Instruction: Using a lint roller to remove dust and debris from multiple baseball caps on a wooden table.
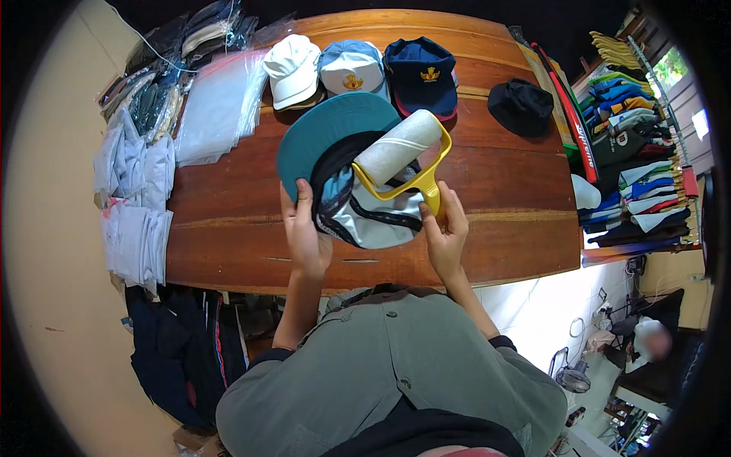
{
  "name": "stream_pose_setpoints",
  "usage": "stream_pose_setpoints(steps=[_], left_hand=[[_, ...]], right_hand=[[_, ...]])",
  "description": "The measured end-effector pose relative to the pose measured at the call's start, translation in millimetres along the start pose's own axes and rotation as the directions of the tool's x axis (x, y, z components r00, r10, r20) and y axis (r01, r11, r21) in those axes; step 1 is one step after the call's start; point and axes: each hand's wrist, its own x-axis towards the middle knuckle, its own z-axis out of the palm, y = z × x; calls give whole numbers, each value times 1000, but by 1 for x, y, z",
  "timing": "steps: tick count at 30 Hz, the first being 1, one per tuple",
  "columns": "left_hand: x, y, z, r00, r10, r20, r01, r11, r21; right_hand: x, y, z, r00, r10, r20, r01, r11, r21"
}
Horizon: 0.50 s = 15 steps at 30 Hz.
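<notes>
My left hand (pixel 306 231) grips a baseball cap (pixel 342 120) by the edge near its teal brim, with the cap's inside turned up towards me. In my right hand (pixel 445 228) is the handle of a yellow-framed lint roller (pixel 400 148). Its white roll lies over the cap's opening; whether it touches the cap I cannot tell. Beyond the cap stand a white cap (pixel 292 68), a grey-blue and white cap (pixel 353 65) with a gold emblem, and a navy cap (pixel 421 74) with a similar emblem.
Clear plastic bags (pixel 220 105) and folded white packets (pixel 137 240) lie along the wooden table's (pixel 228 240) left side. A black bucket hat (pixel 521 107) sits at the right, near a red strap (pixel 571 125). Clothes (pixel 645 143) hang beyond. A person (pixel 648 343) is at the lower right, by a fan (pixel 573 377).
</notes>
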Motion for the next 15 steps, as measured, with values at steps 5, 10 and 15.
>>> stream_pose_setpoints(steps=[5,10,15], left_hand=[[10,18,-9,994,-100,41,106,978,-181],[15,13,-10,999,-40,-16,38,993,-111],[5,5,-10,991,-112,69,120,984,-135]], right_hand=[[-12,22,-8,974,-192,117,212,960,-185],[-40,33,-16,988,77,131,-64,993,-102],[-25,24,-8,980,128,153,-121,991,-54]])
